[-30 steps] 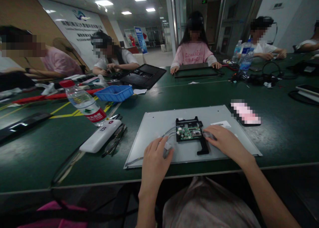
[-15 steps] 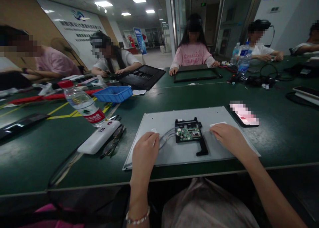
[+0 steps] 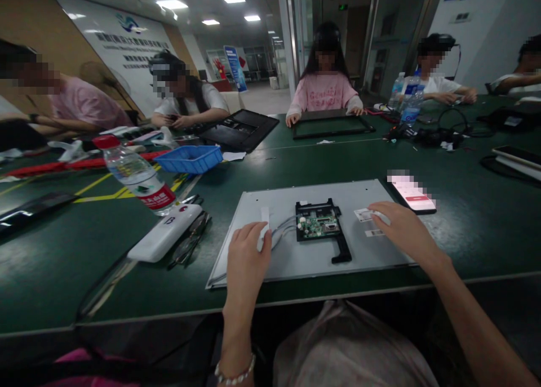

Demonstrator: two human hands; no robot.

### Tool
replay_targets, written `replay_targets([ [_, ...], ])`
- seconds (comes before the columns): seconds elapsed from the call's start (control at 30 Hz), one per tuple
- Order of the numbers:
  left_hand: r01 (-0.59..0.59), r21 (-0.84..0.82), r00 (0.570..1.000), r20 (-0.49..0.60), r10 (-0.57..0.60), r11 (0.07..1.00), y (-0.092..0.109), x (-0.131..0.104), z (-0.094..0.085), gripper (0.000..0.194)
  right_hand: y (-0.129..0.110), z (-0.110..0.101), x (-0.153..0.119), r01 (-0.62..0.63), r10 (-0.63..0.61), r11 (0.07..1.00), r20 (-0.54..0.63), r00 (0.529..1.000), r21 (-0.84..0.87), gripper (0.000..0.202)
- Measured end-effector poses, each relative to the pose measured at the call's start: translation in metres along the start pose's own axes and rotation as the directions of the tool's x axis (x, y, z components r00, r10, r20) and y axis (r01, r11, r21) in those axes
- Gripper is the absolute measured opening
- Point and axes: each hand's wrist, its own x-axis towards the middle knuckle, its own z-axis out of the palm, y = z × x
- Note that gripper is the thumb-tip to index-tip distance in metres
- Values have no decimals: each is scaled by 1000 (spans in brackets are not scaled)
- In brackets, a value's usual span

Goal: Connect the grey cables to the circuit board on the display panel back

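Observation:
A grey flat panel (image 3: pixel 287 266) lies on the table before me, with a green circuit board (image 3: pixel 319 225) in a black plastic bracket (image 3: pixel 343 250) on it. Thin grey cables (image 3: pixel 284 225) run from the board toward my left hand (image 3: pixel 247 257). That hand is closed over the panel's left part, thumb and index finger around a white strip (image 3: pixel 265 213). My right hand (image 3: pixel 403 232) is over the panel's right side, fingers bent together beside a printed label (image 3: pixel 362 214). A small whitish piece shows under its fingers, too unclear to name. A second label (image 3: pixel 374 233) is just below.
Left of the panel are a white power bank (image 3: pixel 165 234), eyeglasses (image 3: pixel 189 239) and a water bottle (image 3: pixel 137 176). A phone (image 3: pixel 412 194) lies at the right. Farther back are a blue tray (image 3: pixel 190 160), a black frame (image 3: pixel 333 129) and several people around the table.
My right hand has shifted slightly right and up, uncovering more of the labels. The left hand has turned a little, and more of the white strip shows. The panel stays put.

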Motion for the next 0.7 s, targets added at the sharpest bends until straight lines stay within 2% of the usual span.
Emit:
replay_targets([
  [0.07,-52,-41,999,5,53,998,23,-2,4,26,-7,-4,12,67,-67,998,23,997,21,31],
  [0.13,-129,-102,989,56,135,986,47,-4,13,30,-20,-6,29,153,-156,987,66,986,46,31],
  [0.23,-185,-118,973,116,198,976,71,-7,33,39,-47,-3,60,262,-275,958,109,955,114,30],
  [0.3,-179,-97,971,140,192,979,76,-10,44,43,-63,2,80,337,-362,927,160,918,162,29],
  [0.47,-161,-78,965,194,174,984,72,-15,55,43,-87,23,116,331,-367,927,246,897,177,29],
  [0.6,-159,-87,965,195,174,983,72,-17,53,43,-95,36,125,328,-367,927,258,894,183,35],
  [0.7,-155,-81,964,206,169,985,73,-16,53,43,-94,41,127,323,-362,929,258,896,183,31],
])
